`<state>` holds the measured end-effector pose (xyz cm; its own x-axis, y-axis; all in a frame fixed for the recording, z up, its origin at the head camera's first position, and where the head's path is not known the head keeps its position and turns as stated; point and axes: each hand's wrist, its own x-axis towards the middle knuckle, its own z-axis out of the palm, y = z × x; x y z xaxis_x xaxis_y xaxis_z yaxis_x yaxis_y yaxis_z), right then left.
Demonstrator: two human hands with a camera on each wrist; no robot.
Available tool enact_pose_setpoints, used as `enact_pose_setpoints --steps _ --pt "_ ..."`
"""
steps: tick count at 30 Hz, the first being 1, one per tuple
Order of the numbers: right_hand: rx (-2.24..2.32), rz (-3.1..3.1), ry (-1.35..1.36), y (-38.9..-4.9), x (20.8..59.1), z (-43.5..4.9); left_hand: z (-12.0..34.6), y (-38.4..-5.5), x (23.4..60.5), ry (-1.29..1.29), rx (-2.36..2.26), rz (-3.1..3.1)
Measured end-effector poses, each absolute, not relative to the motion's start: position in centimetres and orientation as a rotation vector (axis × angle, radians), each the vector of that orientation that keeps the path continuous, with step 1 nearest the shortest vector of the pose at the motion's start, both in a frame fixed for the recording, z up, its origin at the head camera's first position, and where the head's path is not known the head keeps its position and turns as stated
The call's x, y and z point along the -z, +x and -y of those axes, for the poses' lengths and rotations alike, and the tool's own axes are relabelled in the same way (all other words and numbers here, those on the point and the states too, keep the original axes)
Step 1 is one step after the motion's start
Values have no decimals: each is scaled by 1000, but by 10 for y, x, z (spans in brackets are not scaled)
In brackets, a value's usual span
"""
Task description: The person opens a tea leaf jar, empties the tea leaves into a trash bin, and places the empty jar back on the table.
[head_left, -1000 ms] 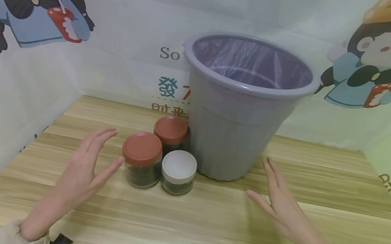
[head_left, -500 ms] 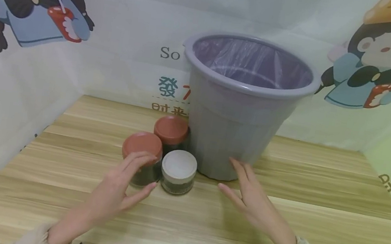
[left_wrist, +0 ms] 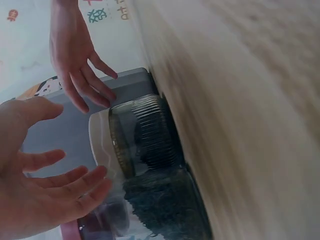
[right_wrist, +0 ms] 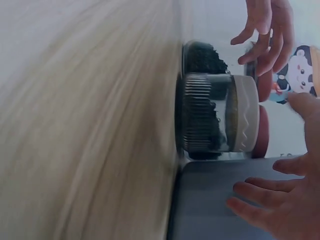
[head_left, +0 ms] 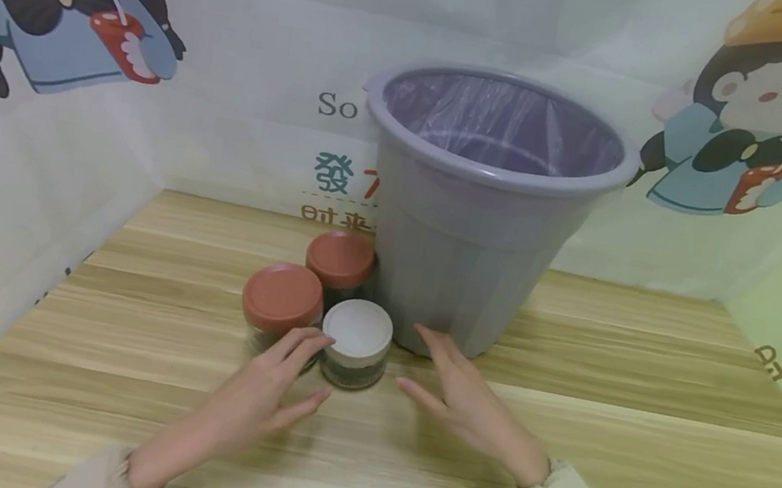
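Note:
A small clear jar with a white lid and dark contents stands upright on the wooden table, between my two hands. My left hand is at its left, thumb and fingers spread apart, fingertips overlapping the lid's edge in the head view. On the other side my right hand has its fingers extended toward the jar, with a gap between. Just left of the white-lidded jar is a red-lidded jar, partly covered by my left hand. Behind them stands a second red-lidded jar. Dark shredded contents show through the glass in the left wrist view.
A tall grey bin lined with a clear plastic bag stands right behind the jars. White sheeting printed with cartoon figures rises at the back and both sides of the wood-grain table.
Both hands have moved inward, toward the white-lidded jar. My left hand has come right and nearer, passing in front of the red-lidded jar; my right hand has come left. The jars have stayed put.

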<state>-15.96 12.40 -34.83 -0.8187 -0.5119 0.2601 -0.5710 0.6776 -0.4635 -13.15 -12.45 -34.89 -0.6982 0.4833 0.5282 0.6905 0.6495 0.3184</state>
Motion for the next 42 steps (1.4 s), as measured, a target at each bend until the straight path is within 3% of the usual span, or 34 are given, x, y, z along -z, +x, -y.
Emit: enact_pose_setpoints --steps 21,42 --pt "-994 2692 1005 -179 362 -92 105 -127 350 -719 871 2684" --pt "-913 2669 868 -166 368 -102 99 -137 349 -772 1152 2532"
